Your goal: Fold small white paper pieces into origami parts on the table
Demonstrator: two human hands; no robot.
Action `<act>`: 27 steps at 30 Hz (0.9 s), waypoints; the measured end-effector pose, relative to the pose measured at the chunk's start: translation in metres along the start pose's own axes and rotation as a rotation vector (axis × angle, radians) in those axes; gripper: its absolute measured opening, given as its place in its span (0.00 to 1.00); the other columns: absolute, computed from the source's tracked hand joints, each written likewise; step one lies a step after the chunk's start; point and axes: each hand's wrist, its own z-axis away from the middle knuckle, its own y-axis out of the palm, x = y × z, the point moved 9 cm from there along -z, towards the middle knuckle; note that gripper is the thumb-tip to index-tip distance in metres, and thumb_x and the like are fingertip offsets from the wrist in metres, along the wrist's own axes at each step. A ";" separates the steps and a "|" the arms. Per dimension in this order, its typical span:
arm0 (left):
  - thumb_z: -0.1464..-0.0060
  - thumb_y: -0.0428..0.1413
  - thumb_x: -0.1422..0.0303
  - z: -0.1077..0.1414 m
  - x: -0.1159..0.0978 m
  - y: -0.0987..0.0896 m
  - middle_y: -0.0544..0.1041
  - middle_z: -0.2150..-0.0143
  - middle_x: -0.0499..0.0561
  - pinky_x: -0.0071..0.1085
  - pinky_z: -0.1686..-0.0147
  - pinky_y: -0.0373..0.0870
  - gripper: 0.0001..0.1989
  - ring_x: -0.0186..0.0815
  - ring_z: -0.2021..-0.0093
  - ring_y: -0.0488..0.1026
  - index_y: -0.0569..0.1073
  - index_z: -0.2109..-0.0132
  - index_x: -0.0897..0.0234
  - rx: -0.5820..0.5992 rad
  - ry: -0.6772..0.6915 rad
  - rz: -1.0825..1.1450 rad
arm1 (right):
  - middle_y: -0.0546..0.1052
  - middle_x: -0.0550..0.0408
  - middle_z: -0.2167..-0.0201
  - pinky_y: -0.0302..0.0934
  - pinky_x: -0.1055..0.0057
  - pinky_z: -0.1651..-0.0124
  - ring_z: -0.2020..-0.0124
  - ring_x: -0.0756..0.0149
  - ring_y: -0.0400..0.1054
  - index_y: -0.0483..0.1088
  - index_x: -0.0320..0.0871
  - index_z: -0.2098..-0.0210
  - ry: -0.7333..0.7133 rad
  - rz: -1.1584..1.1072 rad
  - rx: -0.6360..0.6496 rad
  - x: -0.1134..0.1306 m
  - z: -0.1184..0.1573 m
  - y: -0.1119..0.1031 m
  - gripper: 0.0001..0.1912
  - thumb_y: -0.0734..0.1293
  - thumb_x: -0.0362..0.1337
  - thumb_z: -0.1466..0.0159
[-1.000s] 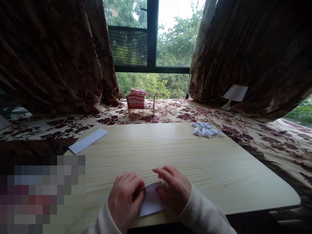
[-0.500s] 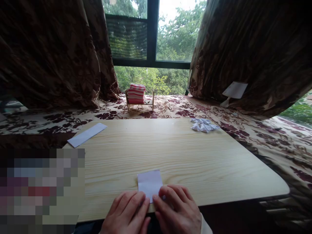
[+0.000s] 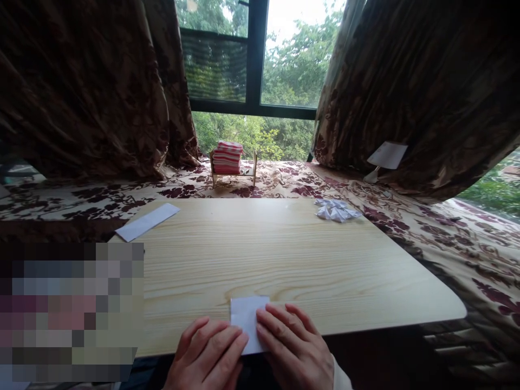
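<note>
A small white paper [image 3: 245, 312] lies at the near edge of the light wooden table [image 3: 227, 244], with its near end between my hands. My left hand [image 3: 211, 349] rests its fingertips on the paper's left side; its fingers are bent and close together. From the right, my right hand [image 3: 294, 338] presses its fingertips on the paper's right side, the fingers slightly spread. My thumbs are mostly hidden beneath the hands.
A white paper strip [image 3: 148, 222] lies at the table's far left, and folded white paper pieces [image 3: 337, 210] at the far right. Behind stand a small rack [image 3: 233, 174] with striped cloths [image 3: 227, 158] and a white lamp [image 3: 388, 155]. Pixelation covers the lower left.
The paper has shifted slightly toward me. My right hand has moved farther up its right side, and its fingers have straightened somewhat. The view has shifted a little.
</note>
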 end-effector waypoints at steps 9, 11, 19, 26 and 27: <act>0.49 0.50 0.77 -0.011 0.012 0.002 0.77 0.58 0.48 0.41 0.48 0.57 0.12 0.37 0.55 0.70 0.72 0.59 0.59 0.104 -0.085 0.091 | 0.78 0.56 0.66 0.59 0.67 0.58 0.63 0.65 0.70 0.70 0.45 0.65 0.042 -0.089 0.097 -0.010 -0.014 -0.012 0.08 0.62 0.29 0.42; 0.50 0.51 0.77 -0.011 0.015 0.001 0.77 0.59 0.48 0.41 0.48 0.56 0.12 0.37 0.55 0.70 0.72 0.59 0.60 0.081 -0.132 0.103 | 0.76 0.54 0.67 0.59 0.67 0.60 0.64 0.64 0.68 0.70 0.44 0.65 0.101 -0.120 0.117 -0.016 -0.012 -0.012 0.08 0.62 0.29 0.43; 0.52 0.54 0.77 -0.017 0.018 0.000 0.77 0.60 0.46 0.41 0.51 0.57 0.11 0.37 0.57 0.68 0.70 0.61 0.59 0.066 -0.192 0.128 | 0.69 0.53 0.71 0.54 0.66 0.65 0.68 0.65 0.61 0.68 0.44 0.67 0.266 -0.151 0.268 -0.034 -0.011 0.000 0.07 0.59 0.30 0.40; 0.48 0.50 0.75 -0.024 0.024 0.005 0.74 0.64 0.48 0.38 0.54 0.58 0.06 0.37 0.58 0.65 0.68 0.65 0.61 0.095 -0.326 0.161 | 0.65 0.53 0.75 0.51 0.66 0.68 0.71 0.64 0.57 0.63 0.42 0.75 0.331 -0.186 0.333 -0.037 -0.016 0.013 0.09 0.56 0.31 0.40; 0.47 0.49 0.75 -0.025 0.025 0.007 0.73 0.65 0.49 0.38 0.54 0.57 0.05 0.37 0.59 0.65 0.68 0.66 0.61 0.098 -0.352 0.171 | 0.65 0.53 0.76 0.50 0.66 0.68 0.71 0.64 0.57 0.63 0.42 0.75 0.348 -0.188 0.337 -0.038 -0.015 0.014 0.10 0.56 0.32 0.39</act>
